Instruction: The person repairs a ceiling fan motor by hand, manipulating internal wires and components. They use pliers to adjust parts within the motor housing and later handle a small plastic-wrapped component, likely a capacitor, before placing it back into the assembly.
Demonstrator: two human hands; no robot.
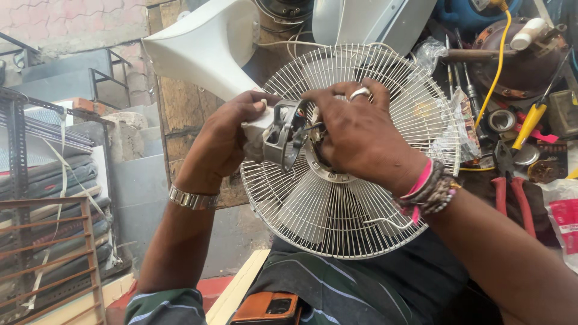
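Fingers of the right hand (pixel 355 129) are curled together at the hub of the round wire fan guard (pixel 337 204), pinching some small part there; what exactly, I cannot tell. The left hand (pixel 232 129) closes around the white neck and the grey metal bracket (pixel 283 135) and holds them firm. The guard stands tilted over the person's lap, before the cluttered workbench with red-handled pliers (pixel 512 192). I judge that work on the motor mount is in hand; a next move calls for steady support from the left hand and fine finger work.
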